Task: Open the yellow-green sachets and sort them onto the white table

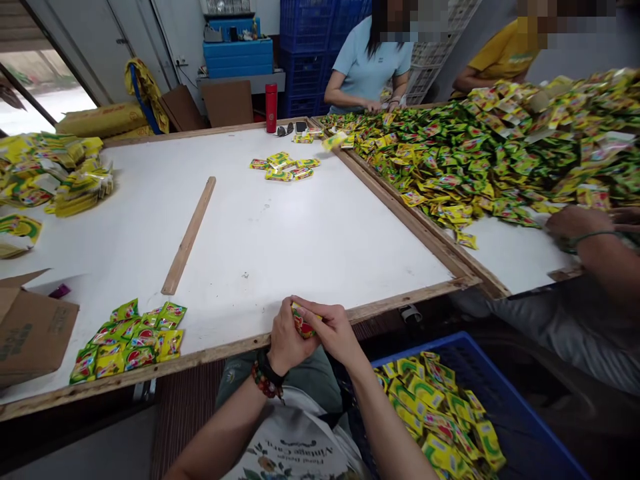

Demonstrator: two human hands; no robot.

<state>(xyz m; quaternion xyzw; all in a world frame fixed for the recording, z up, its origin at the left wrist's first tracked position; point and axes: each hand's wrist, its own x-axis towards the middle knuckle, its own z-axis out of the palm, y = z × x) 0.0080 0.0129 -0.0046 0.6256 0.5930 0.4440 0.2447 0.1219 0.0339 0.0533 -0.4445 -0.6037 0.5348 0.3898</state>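
My left hand (286, 337) and my right hand (331, 327) meet just above the front wooden edge of the white table (250, 233). Between them they hold a small yellow and red foil sachet (303, 321), partly hidden by my fingers. A loose group of matching sachets (131, 341) lies on the table to the left of my hands. Below my right forearm stands a blue plastic crate (505, 393) filled with sachets.
A huge sachet heap (475, 140) covers the right-hand table, where a co-worker's hand (570, 227) works at its edge. Further sachets (60, 173), a wooden strip (189, 235), a cardboard box (30, 327), a red bottle (271, 108) and two more co-workers (370, 70) surround the table.
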